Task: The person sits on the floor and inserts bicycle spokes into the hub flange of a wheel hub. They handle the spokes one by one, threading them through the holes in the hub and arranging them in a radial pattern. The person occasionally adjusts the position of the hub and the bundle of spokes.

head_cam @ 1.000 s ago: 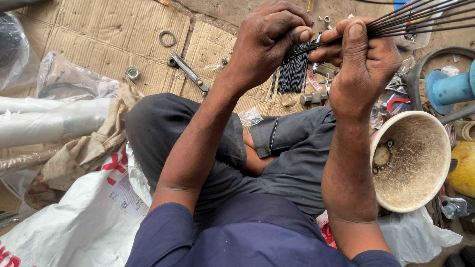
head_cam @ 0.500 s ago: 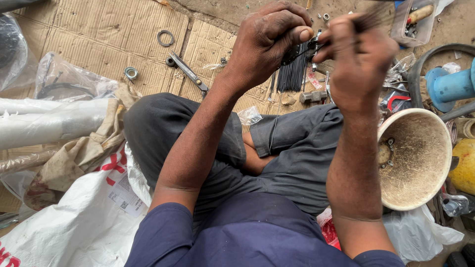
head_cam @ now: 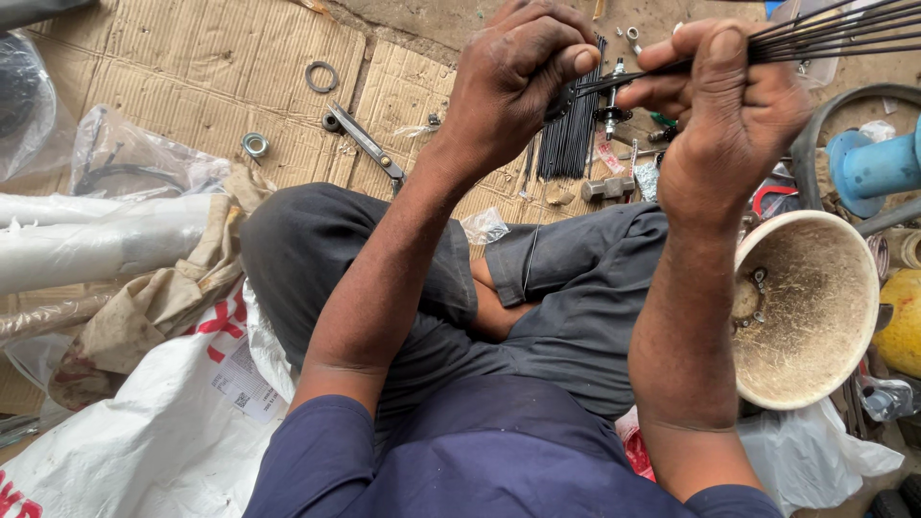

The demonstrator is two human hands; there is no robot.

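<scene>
Just left of my right hand (head_cam: 729, 115), clenched around the spoke bundle (head_cam: 825, 34), I pinch one spoke end with my left hand (head_cam: 523, 82), squaring the ends best.

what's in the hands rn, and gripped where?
A bundle of thin black spokes. The right hand is clenched around the bundle near one end; the left hand pinches the tips sticking out of that fist.
</scene>
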